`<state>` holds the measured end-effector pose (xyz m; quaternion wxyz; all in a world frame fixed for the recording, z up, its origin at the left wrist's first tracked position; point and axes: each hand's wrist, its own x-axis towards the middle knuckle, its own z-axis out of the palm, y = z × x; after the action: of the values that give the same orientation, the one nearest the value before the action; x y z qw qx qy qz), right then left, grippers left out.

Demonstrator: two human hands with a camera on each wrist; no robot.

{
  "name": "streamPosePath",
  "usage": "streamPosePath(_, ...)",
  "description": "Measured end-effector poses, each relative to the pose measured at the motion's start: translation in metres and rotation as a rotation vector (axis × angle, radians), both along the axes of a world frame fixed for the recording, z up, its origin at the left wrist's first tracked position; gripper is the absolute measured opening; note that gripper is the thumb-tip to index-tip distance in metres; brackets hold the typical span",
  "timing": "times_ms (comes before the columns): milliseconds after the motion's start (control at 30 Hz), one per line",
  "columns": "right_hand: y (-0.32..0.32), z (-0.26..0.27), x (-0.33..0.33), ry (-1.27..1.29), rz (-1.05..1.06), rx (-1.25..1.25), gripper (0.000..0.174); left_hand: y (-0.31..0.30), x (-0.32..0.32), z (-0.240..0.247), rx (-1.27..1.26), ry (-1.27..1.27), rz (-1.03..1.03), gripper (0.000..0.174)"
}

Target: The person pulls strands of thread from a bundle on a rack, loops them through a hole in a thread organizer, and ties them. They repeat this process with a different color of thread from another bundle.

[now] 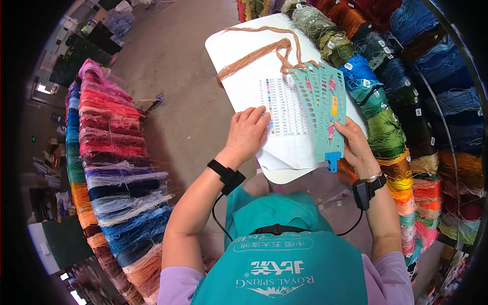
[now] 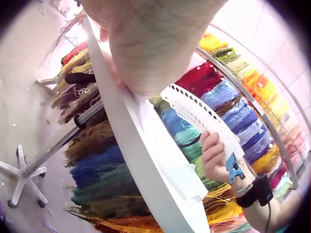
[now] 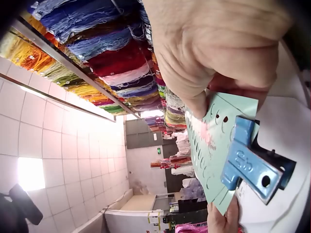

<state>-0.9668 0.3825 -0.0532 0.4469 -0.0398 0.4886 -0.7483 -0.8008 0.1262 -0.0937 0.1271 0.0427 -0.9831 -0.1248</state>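
My right hand [image 1: 356,145] grips a fan of teal punched thread cards [image 1: 323,107] near their lower end, where a blue clip [image 1: 332,160] binds them. In the right wrist view the thumb [image 3: 194,97] presses on the cards [image 3: 209,160] just above the clip [image 3: 252,165]. My left hand [image 1: 247,133] lies with fingers fairly straight on a white printed colour chart [image 1: 283,107] on a small white table [image 1: 239,46]. A tan thread hank [image 1: 259,53] runs from the cards across the table. In the left wrist view the cards [image 2: 199,114] and right hand [image 2: 212,155] show beyond the table edge [image 2: 131,145].
Racks of coloured thread skeins stand on both sides: reds, purples and blues on the left [image 1: 109,152], greens, blues, yellows and oranges on the right [image 1: 406,127]. Bare concrete floor [image 1: 173,76] lies between. A white wheeled stand base [image 2: 22,177] sits on the floor.
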Motion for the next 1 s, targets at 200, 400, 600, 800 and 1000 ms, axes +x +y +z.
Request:
streamPosePath(200,-0.005,-0.018,0.0,0.072,0.093,0.039,0.032,0.007,-0.003,0.0,-0.007,-0.014,0.011,0.04)
streamPosePath(400,-0.001,-0.031,0.0,0.782,0.229,0.618,0.035,0.027,-0.006,-0.004,-0.014,0.009,0.034,0.041)
streamPosePath(600,-0.011,0.007,0.012,1.57,0.389,1.286,0.048,0.021,0.031,-0.001,0.21,0.109,0.07,0.045)
streamPosePath(800,-0.016,0.016,0.029,1.89,0.163,1.1,0.031,0.003,0.16,0.012,0.378,0.15,0.415,0.036)
streamPosePath(1000,-0.046,0.016,0.09,1.407,0.383,0.523,0.011,0.014,0.321,0.008,0.418,0.205,0.78,0.031)
